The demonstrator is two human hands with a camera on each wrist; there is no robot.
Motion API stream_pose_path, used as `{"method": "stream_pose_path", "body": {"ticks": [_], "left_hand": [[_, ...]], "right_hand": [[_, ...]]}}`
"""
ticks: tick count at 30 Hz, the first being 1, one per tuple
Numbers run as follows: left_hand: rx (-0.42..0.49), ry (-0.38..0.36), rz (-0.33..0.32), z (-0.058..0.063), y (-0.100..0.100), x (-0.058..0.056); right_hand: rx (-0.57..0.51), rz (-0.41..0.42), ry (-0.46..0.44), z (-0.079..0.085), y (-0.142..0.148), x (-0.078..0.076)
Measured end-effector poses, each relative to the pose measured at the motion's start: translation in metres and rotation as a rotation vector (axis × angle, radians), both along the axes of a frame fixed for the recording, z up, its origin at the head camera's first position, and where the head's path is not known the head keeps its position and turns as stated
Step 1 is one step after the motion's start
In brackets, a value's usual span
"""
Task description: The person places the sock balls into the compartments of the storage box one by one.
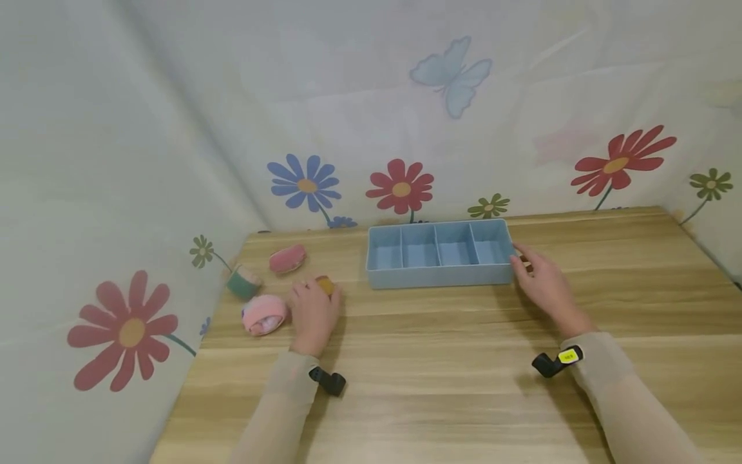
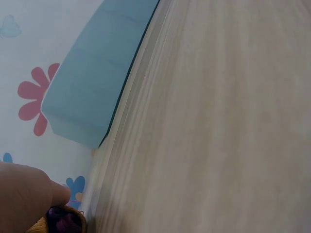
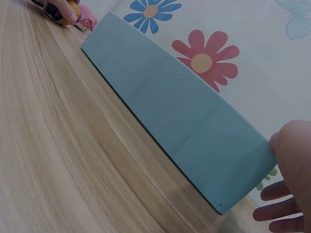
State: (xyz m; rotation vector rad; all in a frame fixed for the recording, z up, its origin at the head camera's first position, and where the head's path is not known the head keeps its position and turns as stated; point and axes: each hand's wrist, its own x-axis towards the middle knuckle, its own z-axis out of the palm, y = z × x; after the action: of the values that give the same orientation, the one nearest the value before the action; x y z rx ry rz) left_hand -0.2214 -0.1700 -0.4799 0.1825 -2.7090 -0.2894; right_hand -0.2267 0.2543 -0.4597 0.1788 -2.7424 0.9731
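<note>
- Lying nearest, over the wood-grain surface (image 1: 429,399), are two pale sleeves (image 1: 643,399), with a black device (image 1: 328,381) at each wrist.
- The left hand (image 1: 313,314) has its fingers bent down around an orange-and-dark bundle (image 1: 326,285), pinching it; whether the bundle touches the surface I cannot tell.
- Just left of that hand sits a pink bundle (image 1: 265,314), with a green-and-beige roll (image 1: 243,283) close behind it.
- The right hand (image 1: 545,283) is loosely spread — thumb touching the right end of a light-blue tray (image 1: 442,277), other fingers parted, not wrapped around it.
- A reddish-pink oblong (image 1: 287,258) lies beyond the left hand.
- The tray stands upright near the back edge, four compartments in a row, right of the orange-and-dark bundle.
- Farthest is a white backdrop (image 1: 359,122) — printed with flowers and a butterfly (image 1: 452,76).
</note>
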Motion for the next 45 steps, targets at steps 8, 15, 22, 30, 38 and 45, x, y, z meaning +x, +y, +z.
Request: {"method": "stream_pose_path", "body": {"ticks": [8,15,22,30,38,45], "left_hand": [[0.128,-0.009,-0.098,0.011,0.003,-0.01],[0.212,-0.042,-0.124,0.015,0.001,-0.01],[0.276,-0.094,-0.109,0.018,-0.004,-0.011],[0.262,-0.098,-0.114,0.021,-0.011,-0.012],[0.295,-0.145,-0.14,0.03,-0.015,-0.014],[0.31,-0.175,-0.172,0.04,-0.018,-0.017]], "right_hand": [[-0.026,-0.024,-0.008,0.006,0.006,0.003],[-0.034,-0.035,-0.039,0.01,0.004,0.005],[-0.043,-0.035,-0.039,0.01,0.003,0.005],[-0.04,-0.026,-0.042,0.008,0.002,0.005],[-0.045,-0.016,-0.04,0.006,0.001,0.003],[-0.016,0.001,-0.019,0.002,-0.001,0.0]]}}
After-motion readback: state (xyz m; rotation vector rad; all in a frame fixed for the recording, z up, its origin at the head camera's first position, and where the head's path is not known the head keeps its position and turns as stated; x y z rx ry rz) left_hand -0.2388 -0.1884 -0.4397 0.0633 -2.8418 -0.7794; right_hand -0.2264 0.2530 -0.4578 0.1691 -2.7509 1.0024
